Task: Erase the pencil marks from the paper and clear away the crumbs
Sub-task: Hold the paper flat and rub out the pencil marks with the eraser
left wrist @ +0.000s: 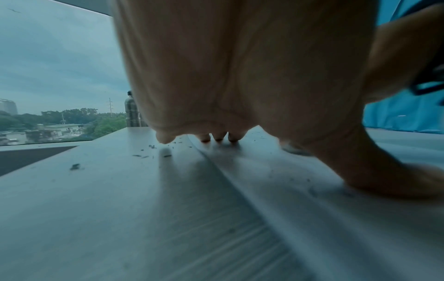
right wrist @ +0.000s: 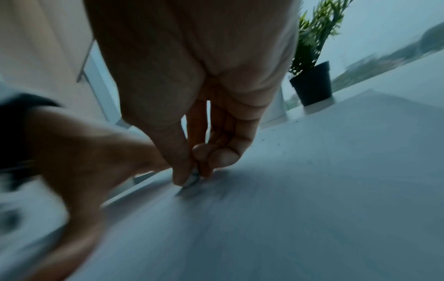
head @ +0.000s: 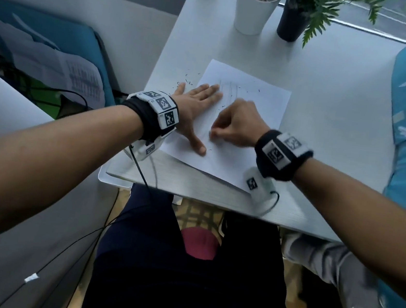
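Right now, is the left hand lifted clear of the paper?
No, the left hand lies flat with straight fingers pressing on the paper, holding it down on the table.

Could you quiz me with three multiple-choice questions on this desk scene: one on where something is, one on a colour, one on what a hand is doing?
1. Where do most eraser crumbs lie?
A. On the table beyond the paper's left edge
B. Inside the white cup
C. On the person's lap

2. What colour is the pot of the plant?
A. White
B. Red
C. Black

3. What is the left hand doing?
A. Gripping a pencil
B. Pressing flat on the paper
C. Lifting the cup

Answers: 1 A, dark specks are scattered on the table there. 2 C, the pot is black beside the white cup. 3 B, its fingers lie straight on the sheet while the right hand pinches a small eraser.
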### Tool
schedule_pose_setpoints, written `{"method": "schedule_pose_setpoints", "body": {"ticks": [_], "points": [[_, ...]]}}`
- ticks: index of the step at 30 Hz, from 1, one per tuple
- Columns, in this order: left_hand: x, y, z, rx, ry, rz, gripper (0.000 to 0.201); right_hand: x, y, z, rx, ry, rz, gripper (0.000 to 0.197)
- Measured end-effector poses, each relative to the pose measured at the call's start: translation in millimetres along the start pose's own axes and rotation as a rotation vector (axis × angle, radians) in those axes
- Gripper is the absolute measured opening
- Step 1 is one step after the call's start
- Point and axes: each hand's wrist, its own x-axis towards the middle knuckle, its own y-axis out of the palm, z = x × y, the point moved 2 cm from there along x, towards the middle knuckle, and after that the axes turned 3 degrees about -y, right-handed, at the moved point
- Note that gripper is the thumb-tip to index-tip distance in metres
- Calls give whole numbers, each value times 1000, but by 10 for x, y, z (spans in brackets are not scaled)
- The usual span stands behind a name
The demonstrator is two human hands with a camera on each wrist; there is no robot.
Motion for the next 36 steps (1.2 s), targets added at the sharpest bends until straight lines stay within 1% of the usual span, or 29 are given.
{"method": "schedule_pose_setpoints", "body": {"ticks": [3,5,8,10,11,12,15,17,19,23,24,25,28,30,33,36], "points": [[-22,-25,-22,-1,-10,-4,157,417,-243,-123,-19,63,-146,14],[-28,-45,-31,14,-14,-8,158,526,-291,-161,-22,93,-167,16],[-19,-40,-13,0,-15,-5,158,264,-131,-55,-28,49,-104,12],[-18,-15,1,0,-13,0,159,40,-18,20,-11,7,15,8],[-16,-12,-2,4,-11,3,159,19,-20,33,-17,-6,47,8],[-14,-11,-12,6,-8,5,159,85,-59,15,-23,1,35,9],[-26,-35,-19,-4,-11,-4,157,457,-270,-113,-26,60,-127,13],[-26,-31,2,-15,-19,-19,157,574,-308,-161,-39,84,-173,13],[0,-14,8,-20,-22,-21,158,444,-209,-108,-21,68,-146,10],[41,30,50,-17,-25,-11,158,-19,67,62,12,-31,30,5],[46,36,58,-14,-24,-11,159,-25,64,64,5,-47,37,5],[44,36,59,-13,-24,-8,159,40,32,34,9,-47,10,6],[26,-2,44,-18,-31,-12,161,387,-144,-106,22,20,-143,12],[11,-15,26,-17,-32,-12,162,515,-187,-149,6,52,-167,13],[10,-28,13,-10,-44,0,162,357,-94,-24,9,15,-122,10],[11,-16,22,-17,-56,17,162,30,90,132,7,-63,30,6]]}}
